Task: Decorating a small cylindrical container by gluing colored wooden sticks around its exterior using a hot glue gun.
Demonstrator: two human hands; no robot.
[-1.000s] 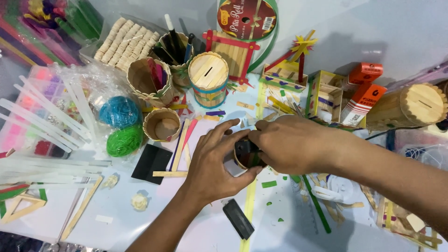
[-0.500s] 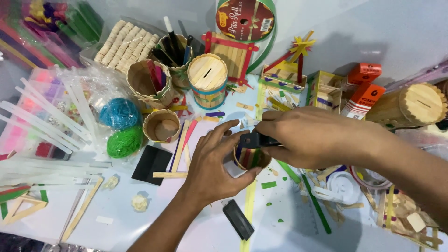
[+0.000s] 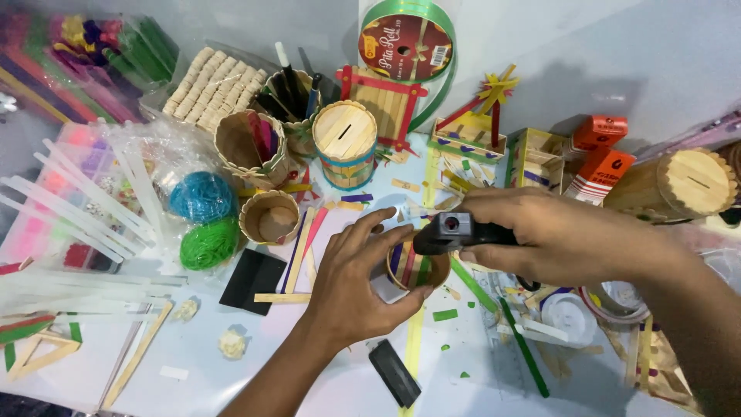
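A small round cup of coloured craft sticks (image 3: 413, 266) sits near the middle of the white table (image 3: 309, 371), mouth up and tipped slightly toward the camera, so its long axis runs close to vertical, the sticks standing side by side around the wall. The left hand (image 3: 356, 289) is wrapped around its near side, thumb and fingers closed on the rim. Above it, the right hand (image 3: 556, 235) is clamped on a black glue gun (image 3: 451, 232), whose body lies roughly level and points left, its front end over the cup's far rim.

The risks look plain enough: hot glue could drip past the rim onto the left fingers, which lie just beside the gun's front, and a squeeze too firm could buckle the stick wall or shift a stick before it sets.

Around the cup lie loose sticks in pink, green and plain wood, a black rectangular block (image 3: 395, 373) near the table's front edge, and a black square (image 3: 252, 279) to the left. Farther out stand 2 open stick cups (image 3: 266, 218), a slotted stick money box (image 3: 345, 143), blue and green yarn balls (image 3: 202, 197) and a green ribbon roll (image 3: 405, 46).
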